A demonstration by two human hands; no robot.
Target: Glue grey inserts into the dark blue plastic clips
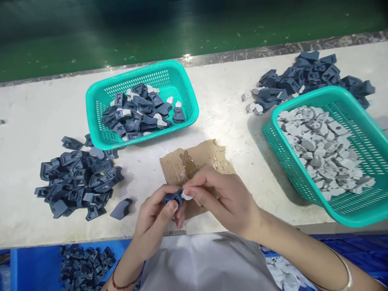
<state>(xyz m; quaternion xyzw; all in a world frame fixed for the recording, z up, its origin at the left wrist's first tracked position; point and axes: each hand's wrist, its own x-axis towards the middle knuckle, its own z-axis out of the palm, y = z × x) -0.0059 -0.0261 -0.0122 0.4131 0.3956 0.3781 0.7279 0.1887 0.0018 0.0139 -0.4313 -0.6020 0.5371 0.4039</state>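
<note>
Between the thumb and fingers of my left hand point(157, 220) is a dark blue-grey plastic part point(173, 198) with a hollow in it. My right hand point(226, 200) pinches a small white plastic piece point(187, 195) against the right end of that dark part. Fingertips cover some of both pieces, so I cannot tell how far they are joined. Under my hands lies a torn sheet of brown cardboard point(172, 161), with a wet, glossy brown smear point(190, 163) on it. A single dark part point(121, 209) rests on the table left of my left hand.
A green basket point(92, 95) holds dark parts with white pieces. Another green basket point(348, 220) at right holds many white pieces. Dark parts are heaped at left point(79, 182) and far right point(312, 72). Below the table edge, a blue bin point(33, 266) contains dark parts.
</note>
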